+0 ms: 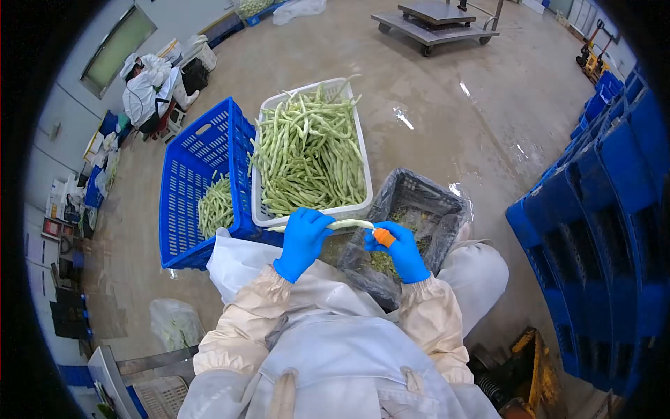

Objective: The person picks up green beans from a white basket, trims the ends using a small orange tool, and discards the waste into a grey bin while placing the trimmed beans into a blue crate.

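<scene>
My left hand (305, 241), in a blue glove, is closed around a long pale green bean (349, 224). The bean points right, and its tip reaches my gloved right hand (398, 251), whose fingers are curled together at that end. A bright orange piece (384, 237) sits at the right thumb, right by the bean's tip. Just beyond my hands, a white crate (368, 171) is heaped with green beans (307, 150). Below my right hand stands a dark crate (447, 202) lined with plastic, holding small green scraps (382, 264).
Left of the white crate, a blue crate (188, 164) holds more beans (216, 206). Blue plastic pallets (593, 230) are stacked along the right. A wheeled metal platform (436, 31) stands ahead on wet floor. Another person (146, 91) sits far left. A plastic bag (174, 322) lies lower left.
</scene>
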The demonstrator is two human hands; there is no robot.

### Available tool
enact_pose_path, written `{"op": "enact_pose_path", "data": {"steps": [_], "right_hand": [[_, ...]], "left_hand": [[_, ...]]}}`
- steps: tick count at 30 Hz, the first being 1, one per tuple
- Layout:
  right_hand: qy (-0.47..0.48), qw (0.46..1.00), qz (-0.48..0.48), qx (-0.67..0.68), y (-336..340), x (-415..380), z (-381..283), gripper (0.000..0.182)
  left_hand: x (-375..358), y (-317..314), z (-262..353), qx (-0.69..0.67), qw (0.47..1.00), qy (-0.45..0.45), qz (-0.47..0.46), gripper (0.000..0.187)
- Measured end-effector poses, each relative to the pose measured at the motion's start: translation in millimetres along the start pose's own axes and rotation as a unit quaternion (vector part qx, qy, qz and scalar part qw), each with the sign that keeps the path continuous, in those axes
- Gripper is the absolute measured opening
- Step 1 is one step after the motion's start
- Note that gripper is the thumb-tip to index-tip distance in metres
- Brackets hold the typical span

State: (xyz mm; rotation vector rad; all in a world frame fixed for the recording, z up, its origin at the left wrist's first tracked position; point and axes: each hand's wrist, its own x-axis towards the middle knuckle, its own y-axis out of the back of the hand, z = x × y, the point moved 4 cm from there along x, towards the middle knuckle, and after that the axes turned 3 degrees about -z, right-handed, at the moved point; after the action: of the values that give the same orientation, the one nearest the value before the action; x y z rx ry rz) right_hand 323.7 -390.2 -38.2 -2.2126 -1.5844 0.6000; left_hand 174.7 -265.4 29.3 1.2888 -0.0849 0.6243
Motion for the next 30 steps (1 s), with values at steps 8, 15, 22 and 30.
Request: {"op": "enact_pose_path", "data": {"steps": [8,15,22,30], "right_hand": [[-0.029,0.999,-0.010,-0.014,1.6,0.2,9.3,0.018],[0.019,0.993,0.047,0.105,-6.0,4.9,17.2,0.014],[-0.021,0.990,0.090,0.103,21.8,5.0,47.1,0.015],[0.037,0.996,0.064,-0.059,-20.6,6.9,34.1,0.020]], "left_hand": [[-5.4,0.9,-3.1,0.087,0.994,-0.061,0.006,0.027],[-29.3,-61.9,-11.1,-0.391,0.880,0.269,-0.014,0.019],[-0.2,-63.2,-81.6,-0.827,0.453,0.265,0.202,0.030],[35.8,-54.5,-68.8,-0.882,0.353,0.249,0.188,0.041]]}}
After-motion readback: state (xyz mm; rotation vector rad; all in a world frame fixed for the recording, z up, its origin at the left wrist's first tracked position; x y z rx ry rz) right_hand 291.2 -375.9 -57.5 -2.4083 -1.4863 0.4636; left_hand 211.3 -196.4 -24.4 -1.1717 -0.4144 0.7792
